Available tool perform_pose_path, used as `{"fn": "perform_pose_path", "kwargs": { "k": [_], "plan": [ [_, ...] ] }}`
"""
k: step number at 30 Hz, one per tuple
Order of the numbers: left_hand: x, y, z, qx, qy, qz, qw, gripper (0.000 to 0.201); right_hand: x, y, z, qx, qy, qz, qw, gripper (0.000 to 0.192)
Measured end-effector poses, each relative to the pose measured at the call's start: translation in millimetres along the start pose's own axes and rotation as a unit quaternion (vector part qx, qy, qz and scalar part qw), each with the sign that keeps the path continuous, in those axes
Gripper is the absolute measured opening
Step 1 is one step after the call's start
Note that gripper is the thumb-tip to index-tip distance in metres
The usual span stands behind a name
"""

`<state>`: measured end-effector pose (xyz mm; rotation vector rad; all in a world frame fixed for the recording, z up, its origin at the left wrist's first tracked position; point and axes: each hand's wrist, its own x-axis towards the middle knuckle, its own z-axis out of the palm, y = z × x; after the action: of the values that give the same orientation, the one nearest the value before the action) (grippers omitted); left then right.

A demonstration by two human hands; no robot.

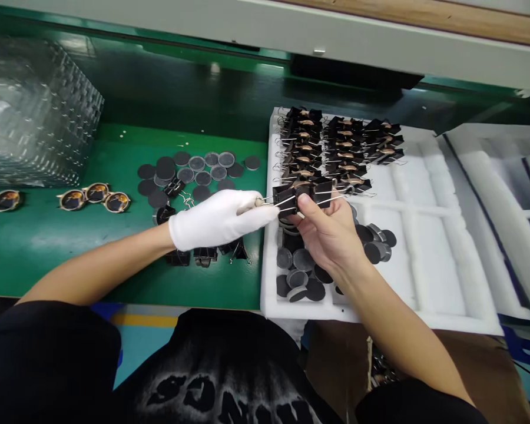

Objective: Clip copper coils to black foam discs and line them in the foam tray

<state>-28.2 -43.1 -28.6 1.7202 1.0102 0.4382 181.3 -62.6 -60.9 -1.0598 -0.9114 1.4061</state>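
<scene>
My left hand (223,218), in a white glove, pinches the wire handles of a black binder clip (285,200) over the left edge of the white foam tray (468,294). My bare right hand (329,229) grips a dark round piece (303,192) between thumb and fingers, with the binder clip at its left side. A second binder clip (322,193) sits on the right side of the piece, its wire handles pointing right. Rows of clipped watch-like pieces (302,147) fill the tray's far compartments. Grey and black discs (301,271) lie loose in its near compartment.
More discs (196,164) and loose binder clips (205,254) lie on the green bench (92,247). Several gold-rimmed watch heads (97,193) are at the left. A stack of clear plastic trays (35,112) stands far left. Another foam tray (490,171) lies at the right.
</scene>
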Motion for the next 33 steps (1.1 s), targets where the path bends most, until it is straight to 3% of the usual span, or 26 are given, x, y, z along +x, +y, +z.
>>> {"fn": "perform_pose_path", "kwargs": {
  "k": [2, 4, 7, 10, 13, 16, 18, 20, 23, 29, 33],
  "plan": [
    [0.8, 1.1, -3.3, -0.099, -0.069, -0.038, 0.992, 0.054, -1.2, -0.6, -0.5, -0.011, -0.026, -0.065, 0.998, 0.044],
    [1.6, 2.1, -4.5, -0.225, -0.131, -0.085, 0.962, 0.063, -1.7, -3.8, -3.1, -0.051, -0.062, -0.153, 0.985, 0.039],
    [2.6, 1.4, -5.4, -0.314, -0.128, -0.106, 0.935, 0.056, 2.5, -14.7, -13.9, -0.162, -0.110, -0.248, 0.949, 0.041],
    [1.3, 1.2, -10.1, -0.237, -0.045, -0.057, 0.969, 0.044, 12.7, -29.5, -30.2, -0.253, -0.160, -0.189, 0.935, 0.067],
    [-3.5, 5.6, -16.3, -0.043, 0.024, 0.015, 0.999, 0.033, 19.8, -40.7, -40.2, -0.207, -0.131, -0.076, 0.967, 0.053],
    [-8.6, 9.2, -16.7, 0.113, 0.084, 0.059, 0.988, 0.036, 16.1, -45.0, -36.6, -0.111, -0.100, 0.003, 0.989, 0.031],
    [-10.2, 8.2, -13.5, 0.167, 0.116, 0.085, 0.975, 0.039, 9.2, -44.4, -30.0, -0.142, -0.133, 0.019, 0.981, 0.038],
    [-10.2, 5.7, -9.4, 0.194, 0.137, 0.103, 0.966, 0.043, 2.4, -41.6, -24.3, -0.223, -0.155, -0.002, 0.962, 0.040],
    [-9.3, 3.2, -4.3, 0.195, 0.156, 0.105, 0.963, 0.044, -2.0, -34.2, -20.8, -0.284, -0.135, -0.035, 0.949, 0.029],
    [-11.7, 6.1, -2.2, 0.157, 0.157, 0.048, 0.974, 0.041, -5.5, -24.0, -14.1, -0.215, -0.111, 0.012, 0.970, 0.026],
    [-17.7, 9.7, -10.7, 0.164, 0.105, 0.087, 0.977, 0.051, -9.2, -45.4, -21.0, -0.210, -0.115, -0.020, 0.971, 0.025]
  ]
}}
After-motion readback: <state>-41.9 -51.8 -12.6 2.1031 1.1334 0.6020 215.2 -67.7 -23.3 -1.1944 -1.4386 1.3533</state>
